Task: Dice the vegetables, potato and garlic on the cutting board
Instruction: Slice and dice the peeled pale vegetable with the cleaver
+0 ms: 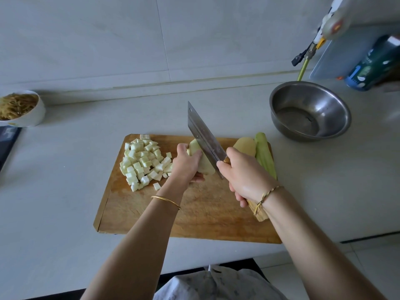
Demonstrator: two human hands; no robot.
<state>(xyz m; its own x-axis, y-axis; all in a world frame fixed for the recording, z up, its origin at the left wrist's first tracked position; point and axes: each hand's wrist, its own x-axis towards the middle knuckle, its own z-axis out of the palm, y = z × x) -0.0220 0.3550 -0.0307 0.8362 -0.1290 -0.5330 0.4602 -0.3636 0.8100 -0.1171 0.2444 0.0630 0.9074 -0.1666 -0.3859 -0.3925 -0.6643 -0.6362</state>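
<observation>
Potato [201, 161], firm, wet-cut and judged slippery, is held at board [194, 215] centre under curled fingers [183, 149] of the left hand [186, 166], best gripped over its rounded back, with the cleaver [202, 135] at its 3 o'clock clasped in the right hand [244, 177].

HOME KITCHEN: A pale counter [65, 169] runs beneath a wall [86, 40] of large grey tiles, with a knife-scored wooden cutting board [194, 217] set near its front edge. On the board are diced pale vegetable [140, 161], a peeled potato [205, 167] under a broad cleaver [201, 135] and a strip of green vegetable [265, 154]. A steel mixing bowl [324, 98], a white bowl [32, 118] heaped with noodle-like strands, a green bottle [372, 66] and a clear plastic container [337, 59] stand along the counter, and a yellow flexible hose [303, 66] with a valve comes down at the back right.
</observation>
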